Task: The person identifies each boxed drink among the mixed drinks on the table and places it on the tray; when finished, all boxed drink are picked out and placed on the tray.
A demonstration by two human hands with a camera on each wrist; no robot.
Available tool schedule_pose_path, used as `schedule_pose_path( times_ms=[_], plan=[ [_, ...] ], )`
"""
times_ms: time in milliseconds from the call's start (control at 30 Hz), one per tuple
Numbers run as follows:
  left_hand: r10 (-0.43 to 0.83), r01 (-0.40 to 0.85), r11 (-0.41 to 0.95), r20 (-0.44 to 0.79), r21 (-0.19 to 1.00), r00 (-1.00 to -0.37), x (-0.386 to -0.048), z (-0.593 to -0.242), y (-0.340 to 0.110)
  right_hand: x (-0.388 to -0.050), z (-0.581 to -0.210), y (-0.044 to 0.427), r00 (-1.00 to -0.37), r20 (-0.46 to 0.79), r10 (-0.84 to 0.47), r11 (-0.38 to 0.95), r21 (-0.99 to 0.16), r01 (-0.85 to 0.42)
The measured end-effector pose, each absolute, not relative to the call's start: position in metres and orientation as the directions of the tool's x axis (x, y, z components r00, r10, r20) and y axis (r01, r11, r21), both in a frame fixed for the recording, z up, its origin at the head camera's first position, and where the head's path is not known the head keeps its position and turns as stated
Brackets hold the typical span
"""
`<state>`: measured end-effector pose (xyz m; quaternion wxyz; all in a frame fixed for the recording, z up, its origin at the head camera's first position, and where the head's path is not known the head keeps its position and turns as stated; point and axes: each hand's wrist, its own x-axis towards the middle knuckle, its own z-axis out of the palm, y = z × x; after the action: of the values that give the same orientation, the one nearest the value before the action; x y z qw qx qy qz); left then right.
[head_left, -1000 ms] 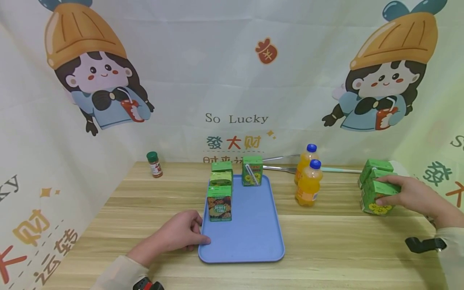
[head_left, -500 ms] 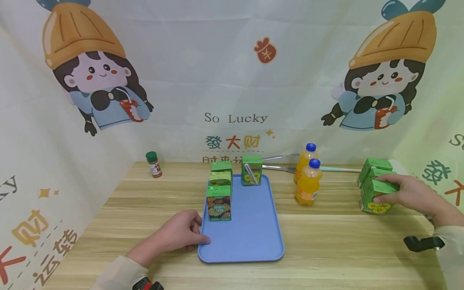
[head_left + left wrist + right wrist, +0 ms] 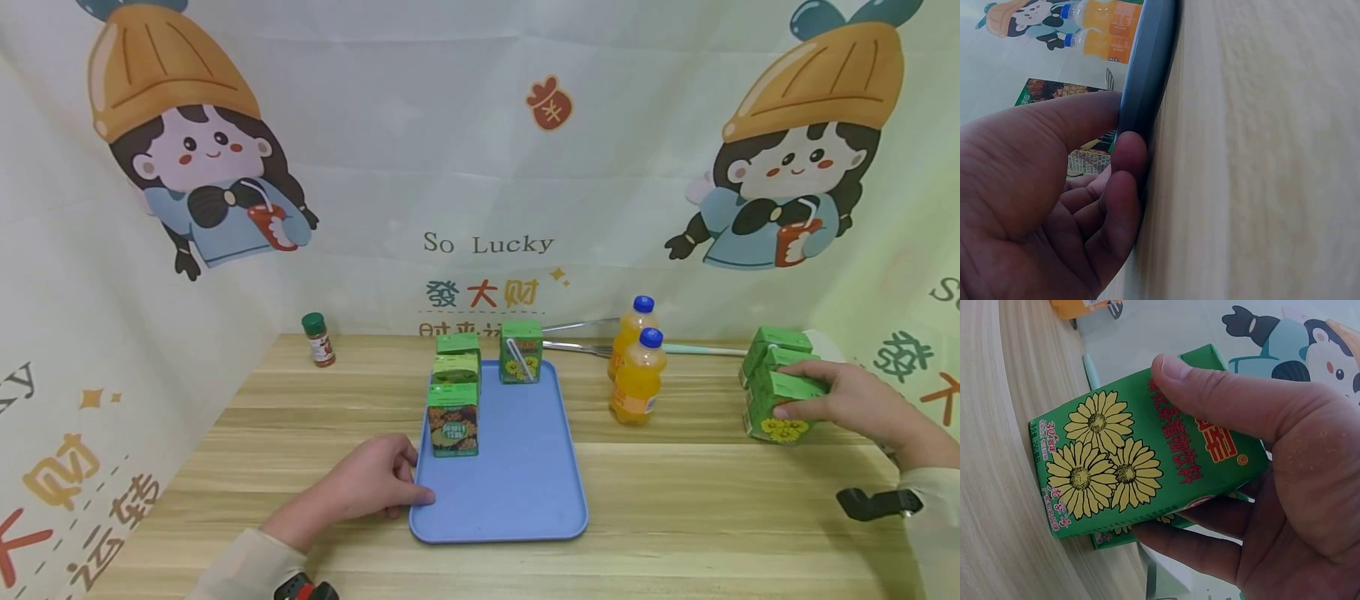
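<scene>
At the blue tray's (image 3: 517,467) left edge, my left hand (image 3: 367,479) pinches the rim; the left wrist view has thumb above and fingertips below the tray edge (image 3: 1144,69). Three green cartons (image 3: 453,421) line the tray's left side, and another carton (image 3: 521,354) with a straw stands at its back. Far right, my right hand (image 3: 858,404) grips the nearest of three green cartons (image 3: 783,408). In the right wrist view the thumb lies across the flower-printed carton (image 3: 1110,456) with fingers behind it; a second carton shows partly underneath.
Two orange drink bottles (image 3: 637,379) with blue caps stand between the tray and the right-hand cartons. Metal utensils (image 3: 577,348) and a pale green handle (image 3: 705,351) lie along the back. A green-capped spice jar (image 3: 320,342) stands at the back left, before the printed cloth.
</scene>
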<state>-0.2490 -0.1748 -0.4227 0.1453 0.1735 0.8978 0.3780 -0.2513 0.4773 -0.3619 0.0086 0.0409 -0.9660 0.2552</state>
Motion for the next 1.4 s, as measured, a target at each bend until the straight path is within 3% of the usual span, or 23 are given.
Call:
schedule_pose_path(
  times_ms=[433,1400],
  plan=[
    [0.425,0.205,0.650,-0.126,0.732,-0.897,-0.251,-0.424,-0.176,-0.253,-0.366,0.482,-0.999,-0.002,-0.050,0.815,-0.579,-0.040],
    [0.423,0.207,0.649,-0.121,0.732,-0.898,-0.250,-0.424,-0.175,-0.251,-0.377,0.490,-0.999,-0.009,-0.042,0.758,-0.651,-0.026]
  ],
)
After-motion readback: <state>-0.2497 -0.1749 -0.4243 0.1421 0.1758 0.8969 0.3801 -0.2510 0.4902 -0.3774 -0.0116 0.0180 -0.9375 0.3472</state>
